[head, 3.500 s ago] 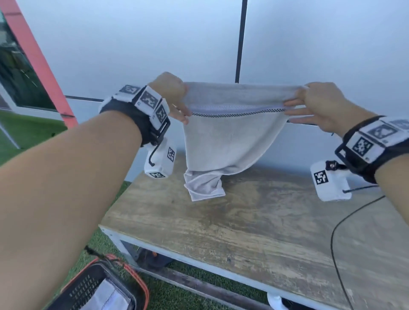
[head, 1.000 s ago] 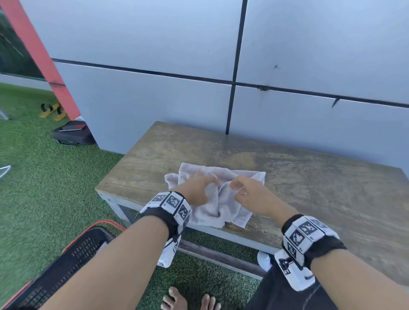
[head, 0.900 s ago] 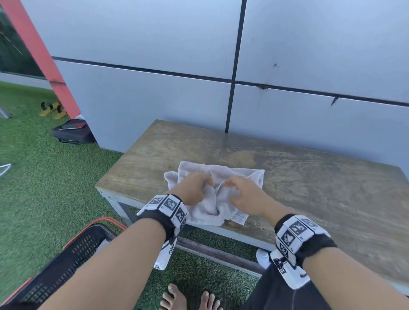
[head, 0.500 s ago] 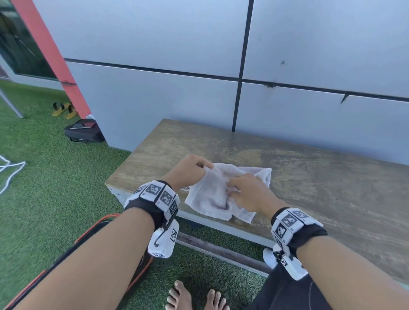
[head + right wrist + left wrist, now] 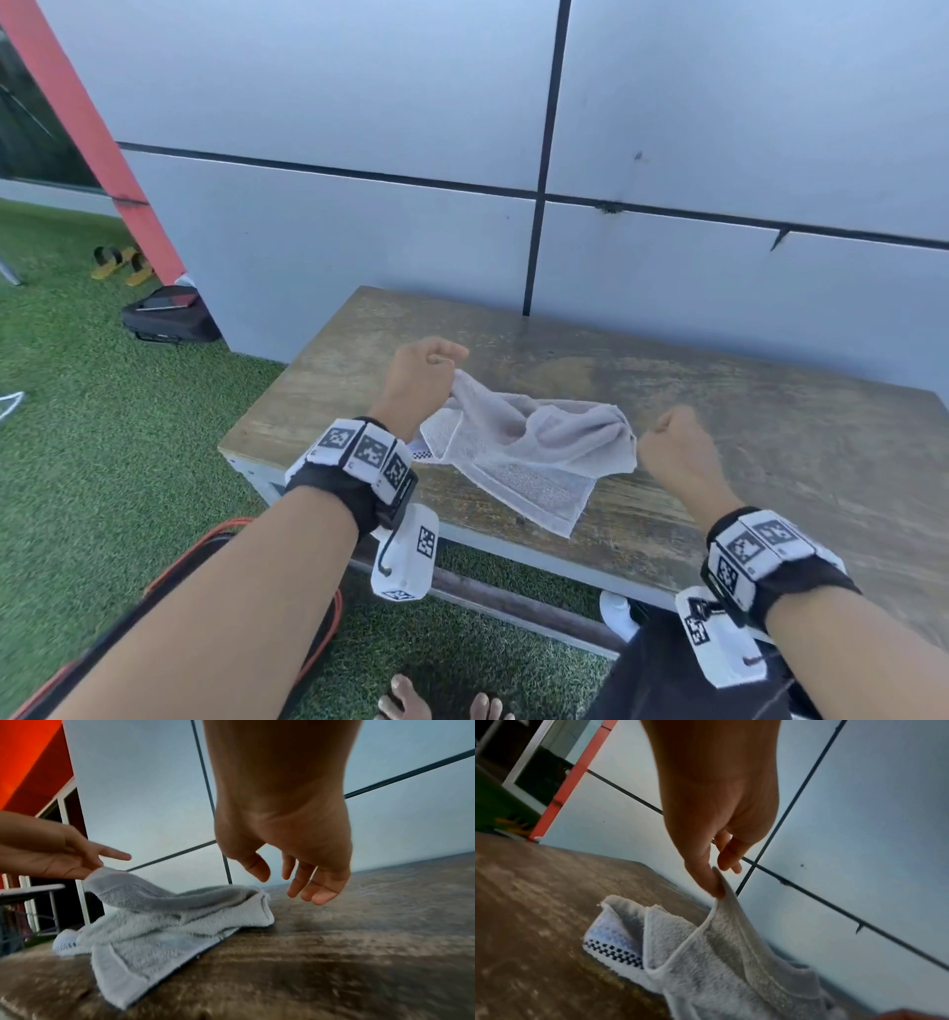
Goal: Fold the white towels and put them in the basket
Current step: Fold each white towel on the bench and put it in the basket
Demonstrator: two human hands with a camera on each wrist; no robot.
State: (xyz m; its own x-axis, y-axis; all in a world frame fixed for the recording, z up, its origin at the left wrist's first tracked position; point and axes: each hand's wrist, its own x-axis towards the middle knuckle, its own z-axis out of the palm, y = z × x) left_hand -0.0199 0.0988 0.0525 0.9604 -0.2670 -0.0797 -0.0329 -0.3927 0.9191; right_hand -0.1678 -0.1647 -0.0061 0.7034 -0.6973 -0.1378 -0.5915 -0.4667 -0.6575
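Towel point(image 5: 518, 452) pinched at one corner by left hand point(image 5: 418, 383) fingers point(image 5: 709, 880) (right hand point(image 5: 672, 452) fingers point(image 5: 308, 884) loose, holding nothing) may slump crooked across the worktop point(image 5: 770, 437).

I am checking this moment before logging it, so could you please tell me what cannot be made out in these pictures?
- Basket: in the head view the left forearm covers nearly all of it, so its contents are hidden.
- Left hand pinch on the towel: head view shows only the back of the hand; the left wrist view shows it.
- Towel's underside layers: folded under, hidden in every view.
- Table surface: blurred in the right wrist view.
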